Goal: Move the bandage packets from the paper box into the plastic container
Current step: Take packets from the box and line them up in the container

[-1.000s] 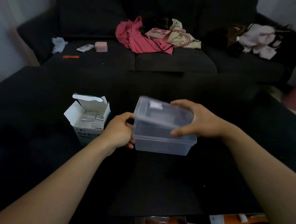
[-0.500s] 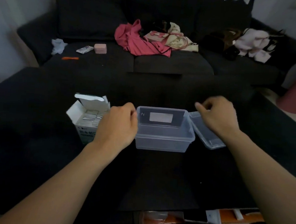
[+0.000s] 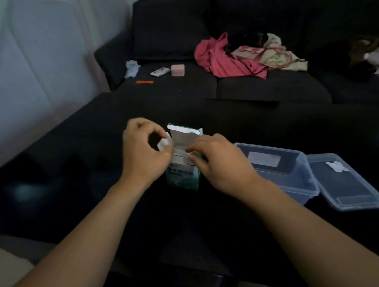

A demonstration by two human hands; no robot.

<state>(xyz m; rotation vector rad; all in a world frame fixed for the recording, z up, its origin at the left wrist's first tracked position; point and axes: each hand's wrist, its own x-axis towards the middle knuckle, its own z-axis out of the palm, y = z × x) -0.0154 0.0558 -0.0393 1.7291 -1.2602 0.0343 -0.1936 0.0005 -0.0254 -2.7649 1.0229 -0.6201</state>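
The white and green paper box (image 3: 183, 178) stands upright on the black table with its top flaps open. My left hand (image 3: 142, 150) pinches the box's left side flap between thumb and fingers. My right hand (image 3: 218, 161) reaches into the open top, its fingertips on the bandage packets (image 3: 180, 154) inside; whether it grips one is hidden. Right of the box sits the clear plastic container (image 3: 291, 175), open and with nothing in it. Its lid (image 3: 346, 183) lies flat beside it on the right.
The black table (image 3: 93, 181) fills the foreground; its front edge is near the bottom. Behind it is a dark sofa (image 3: 265, 90) with pink clothing (image 3: 222, 56), a pink case (image 3: 177, 70), a small packet (image 3: 160, 71) and an orange item (image 3: 144, 82).
The lid came off the container and now lies to its right. Both hands left the container and moved to the paper box. The view has swung left.
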